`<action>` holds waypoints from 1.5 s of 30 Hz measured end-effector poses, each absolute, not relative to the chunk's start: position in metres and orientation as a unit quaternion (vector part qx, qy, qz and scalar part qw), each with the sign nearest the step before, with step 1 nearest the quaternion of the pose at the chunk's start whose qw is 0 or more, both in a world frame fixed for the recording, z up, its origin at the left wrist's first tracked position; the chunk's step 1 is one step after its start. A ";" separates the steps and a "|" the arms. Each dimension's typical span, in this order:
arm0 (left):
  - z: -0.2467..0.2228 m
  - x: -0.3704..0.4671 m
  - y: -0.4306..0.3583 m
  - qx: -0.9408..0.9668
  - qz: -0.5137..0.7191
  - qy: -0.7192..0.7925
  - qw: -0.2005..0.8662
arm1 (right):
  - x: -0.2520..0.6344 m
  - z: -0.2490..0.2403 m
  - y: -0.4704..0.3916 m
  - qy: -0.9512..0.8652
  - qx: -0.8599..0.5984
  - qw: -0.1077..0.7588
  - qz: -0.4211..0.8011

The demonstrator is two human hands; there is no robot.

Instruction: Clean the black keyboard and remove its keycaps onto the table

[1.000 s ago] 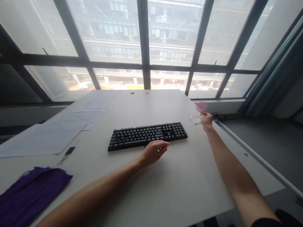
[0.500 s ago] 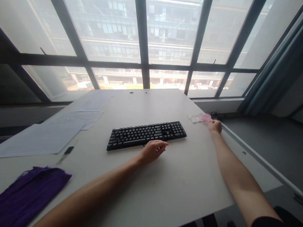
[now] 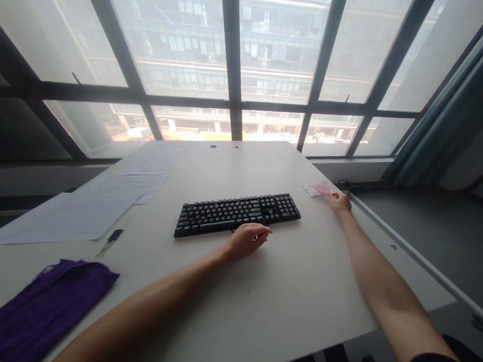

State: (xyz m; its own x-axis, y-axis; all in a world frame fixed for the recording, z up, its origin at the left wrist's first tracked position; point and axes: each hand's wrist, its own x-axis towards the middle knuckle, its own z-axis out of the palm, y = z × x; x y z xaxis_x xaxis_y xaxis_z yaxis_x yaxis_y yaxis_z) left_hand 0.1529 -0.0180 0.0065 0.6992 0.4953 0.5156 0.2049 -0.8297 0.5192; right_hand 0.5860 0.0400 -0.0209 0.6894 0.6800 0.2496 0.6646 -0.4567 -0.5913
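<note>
Tabletop (image 3: pixel 269 303): white, running from below my arms toward the windows.
Purple cloth (image 3: pixel 47 311): lying flat at the near left.
Black-ended item (image 3: pixel 115 235): small and slim, just beyond the cloth; its pale end is hard to make out.
My left grip (image 3: pixel 247 239): loosely curled at the keyboard's near edge, a narrow gap by the thumb, nothing visible in it.
Keyboard (image 3: pixel 224 214): black, mid-tabletop, slightly slanted.
Papers (image 3: pixel 82 212): white sheets, overlapping along the left side.
My right grip (image 3: pixel 340 202): pinched narrow on the near end of the pink item, at the tabletop's right edge.
Pink item (image 3: pixel 322 189): low over the clear plastic (image 3: pixel 309 189); whether on it or inside it I cannot tell.
Windows (image 3: pixel 275 50): dark-framed, behind everything.
</note>
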 end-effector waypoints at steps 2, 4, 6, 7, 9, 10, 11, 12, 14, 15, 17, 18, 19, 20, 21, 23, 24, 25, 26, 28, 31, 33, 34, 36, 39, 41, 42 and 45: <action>0.005 0.153 -0.017 0.898 0.335 0.191 0.211 | 0.583 -0.021 0.039 -0.401 -0.857 0.324 0.011; 0.005 0.153 -0.017 0.900 0.336 0.185 0.207 | 0.579 -0.020 0.038 -0.408 -0.860 0.306 0.008; 0.005 0.154 -0.018 0.901 0.335 0.184 0.205 | 0.576 -0.020 0.037 -0.415 -0.862 0.290 0.005; 0.006 0.154 -0.019 0.902 0.335 0.184 0.204 | 0.574 -0.019 0.036 -0.419 -0.863 0.282 0.001; 0.007 0.154 -0.020 0.904 0.334 0.183 0.195 | 0.570 -0.018 0.035 -0.425 -0.869 0.253 -0.032; 0.007 0.155 -0.021 0.906 0.334 0.181 0.188 | 0.569 -0.018 0.034 -0.428 -0.869 0.242 -0.059; 0.007 0.155 -0.022 0.909 0.333 0.177 0.177 | 0.568 -0.017 0.034 -0.427 -0.865 0.250 -0.088; 0.008 0.154 -0.023 0.913 0.332 0.172 0.164 | 0.567 -0.016 0.035 -0.432 -0.851 0.273 -0.123; 0.010 0.153 -0.022 0.924 0.324 0.155 0.127 | 0.563 -0.014 0.038 -0.446 -0.832 0.298 -0.142; 0.012 0.151 -0.021 0.932 0.316 0.147 0.101 | 0.560 -0.013 0.040 -0.464 -0.805 0.326 -0.175; 0.020 0.147 -0.017 0.946 0.296 0.127 0.040 | 0.547 -0.012 0.046 -0.519 -0.735 0.373 -0.227; 0.026 0.144 -0.016 0.950 0.289 0.120 0.011 | 0.538 -0.012 0.048 -0.549 -0.699 0.388 -0.243; 0.034 0.140 -0.014 0.949 0.291 0.120 -0.013 | 0.527 -0.011 0.050 -0.569 -0.668 0.403 -0.258; 0.042 0.135 -0.013 0.945 0.301 0.128 -0.031 | 0.515 -0.010 0.052 -0.588 -0.640 0.415 -0.270; 0.051 0.129 -0.011 0.936 0.318 0.145 -0.043 | 0.502 -0.009 0.053 -0.609 -0.613 0.420 -0.277; 0.070 0.109 -0.009 0.908 0.362 0.202 -0.058 | 0.476 -0.007 0.051 -0.641 -0.572 0.427 -0.283; 0.078 0.096 -0.007 0.892 0.378 0.238 -0.065 | 0.463 -0.005 0.049 -0.652 -0.555 0.433 -0.282; 0.084 0.080 -0.005 0.875 0.388 0.282 -0.074 | 0.450 -0.003 0.046 -0.668 -0.536 0.436 -0.277; 0.089 0.061 -0.002 0.857 0.390 0.327 -0.082 | 0.438 -0.002 0.042 -0.685 -0.514 0.440 -0.271; 0.091 0.016 0.007 0.809 0.376 0.442 -0.091 | 0.412 -0.001 0.031 -0.722 -0.470 0.440 -0.255; 0.078 -0.059 0.017 0.744 0.263 0.610 -0.073 | 0.376 -0.002 0.018 -0.780 -0.418 0.411 -0.220; 0.064 -0.100 0.018 0.702 0.193 0.681 -0.077 | 0.353 0.000 0.015 -0.801 -0.404 0.397 -0.192; 0.057 -0.116 0.016 0.692 0.179 0.695 -0.078 | 0.343 0.002 0.016 -0.803 -0.407 0.397 -0.180; 0.043 -0.138 0.010 0.677 0.156 0.715 -0.081 | 0.322 0.011 0.023 -0.787 -0.441 0.405 -0.149; 0.027 -0.149 0.004 0.649 0.113 0.745 -0.107 | 0.289 0.027 0.036 -0.757 -0.498 0.412 -0.094; 0.020 -0.148 0.006 0.635 0.085 0.758 -0.120 | 0.263 0.035 0.043 -0.769 -0.517 0.373 -0.054; 0.018 -0.148 0.009 0.635 0.079 0.759 -0.118 | 0.250 0.037 0.046 -0.779 -0.523 0.344 -0.037; 0.014 -0.147 0.018 0.659 0.086 0.741 -0.096 | 0.219 0.034 0.050 -0.789 -0.550 0.273 -0.011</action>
